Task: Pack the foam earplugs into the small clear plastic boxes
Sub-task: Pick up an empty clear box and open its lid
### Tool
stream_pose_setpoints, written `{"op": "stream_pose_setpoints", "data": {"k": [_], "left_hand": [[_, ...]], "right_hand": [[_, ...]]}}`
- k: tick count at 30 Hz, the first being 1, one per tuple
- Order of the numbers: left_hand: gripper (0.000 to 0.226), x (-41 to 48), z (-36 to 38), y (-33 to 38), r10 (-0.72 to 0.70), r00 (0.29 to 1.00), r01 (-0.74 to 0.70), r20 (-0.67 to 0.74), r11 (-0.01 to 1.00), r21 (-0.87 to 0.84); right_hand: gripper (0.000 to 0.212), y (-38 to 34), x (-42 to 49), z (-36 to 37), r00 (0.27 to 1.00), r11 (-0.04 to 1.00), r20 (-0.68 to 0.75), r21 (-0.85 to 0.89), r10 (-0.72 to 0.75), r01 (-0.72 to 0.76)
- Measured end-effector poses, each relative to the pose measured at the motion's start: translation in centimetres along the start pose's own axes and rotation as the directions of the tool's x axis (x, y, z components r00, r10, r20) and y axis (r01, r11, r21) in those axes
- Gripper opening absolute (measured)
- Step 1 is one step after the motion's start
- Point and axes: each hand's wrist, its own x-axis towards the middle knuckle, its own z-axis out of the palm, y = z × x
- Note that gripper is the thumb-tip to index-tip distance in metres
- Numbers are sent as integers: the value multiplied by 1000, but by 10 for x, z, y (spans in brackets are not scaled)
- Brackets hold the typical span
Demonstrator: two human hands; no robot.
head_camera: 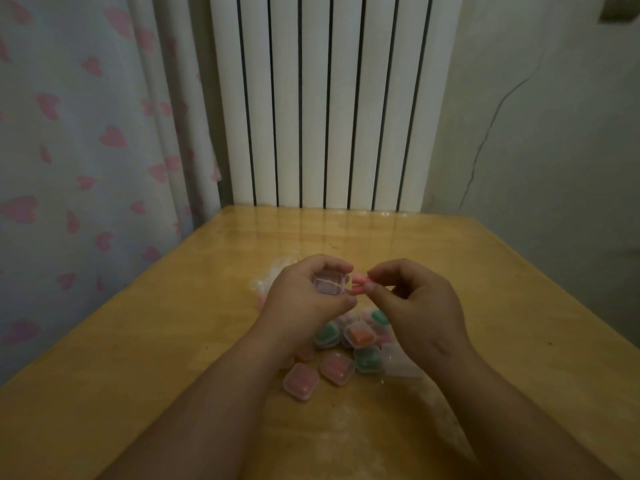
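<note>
My left hand [304,296] grips a small clear plastic box [329,285] above the wooden table [173,341]. Right beside it, my right hand [412,303] pinches pink foam earplugs [358,285] between thumb and fingertips, their tips close to the box's right side. Below my hands lies a heap of clear boxes filled with pink [300,381], orange [360,336] and green [367,359] earplugs. An empty clear box [396,363] lies at the heap's right edge.
A crumpled clear plastic bag [268,282] with something pink in it lies behind my left hand. A white radiator [332,98] stands past the table's far edge, a heart-print curtain [86,150] hangs at the left, and a wall is at the right.
</note>
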Motion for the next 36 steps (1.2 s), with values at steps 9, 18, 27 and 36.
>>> {"op": "stream_pose_setpoints", "data": {"k": [9,18,27,36], "left_hand": [[36,1,0,-1,-45,999,46,21,999,-26],[35,0,2,1,-54,998,55,13,998,-40],[48,-3,3,5,-74,997,75,38,997,-15],[41,-3,3,4,-58,998,61,31,996,-72]], "right_hand": [[5,1,-1,1,999,998,-11,-26,-51,51],[9,-2,-3,2,998,996,18,-53,-68,69],[18,3,0,4,999,963,-12,-270,-33,28],[34,-6,-1,0,950,911,105,270,293,-311]]}}
